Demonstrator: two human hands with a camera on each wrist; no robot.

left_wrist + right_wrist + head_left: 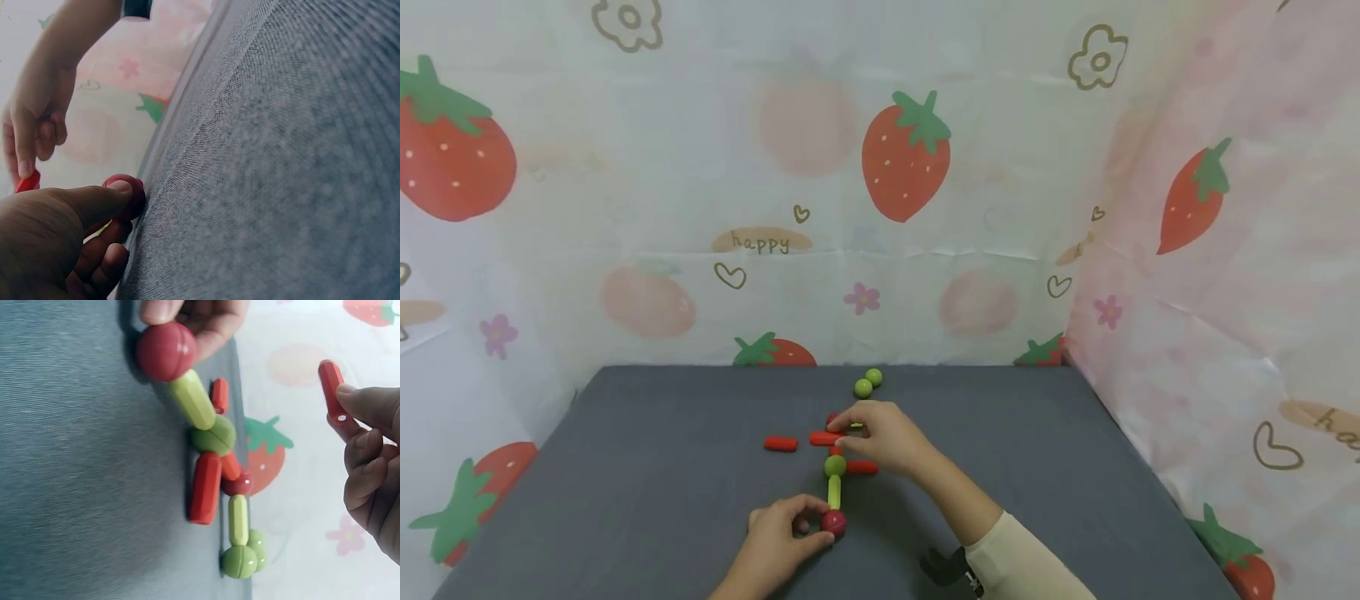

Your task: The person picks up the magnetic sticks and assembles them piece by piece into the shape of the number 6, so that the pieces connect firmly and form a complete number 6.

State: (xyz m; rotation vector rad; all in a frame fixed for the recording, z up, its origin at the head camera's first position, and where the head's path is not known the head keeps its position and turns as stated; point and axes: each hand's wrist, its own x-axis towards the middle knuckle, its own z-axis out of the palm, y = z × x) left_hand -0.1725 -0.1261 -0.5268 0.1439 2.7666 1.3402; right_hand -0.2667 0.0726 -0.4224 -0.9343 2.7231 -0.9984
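If the red rod [824, 438] presses in off-line, the chain [834, 493] could swing or part at the green ball [835, 466], as only the red ball [833, 522] on that ball's near side is steadied. There the left hand [778, 529] sits low, thumb and finger about the red ball. The right hand, [880, 429] raised right of the green ball, pinches the rod, grip narrowed to its thickness.
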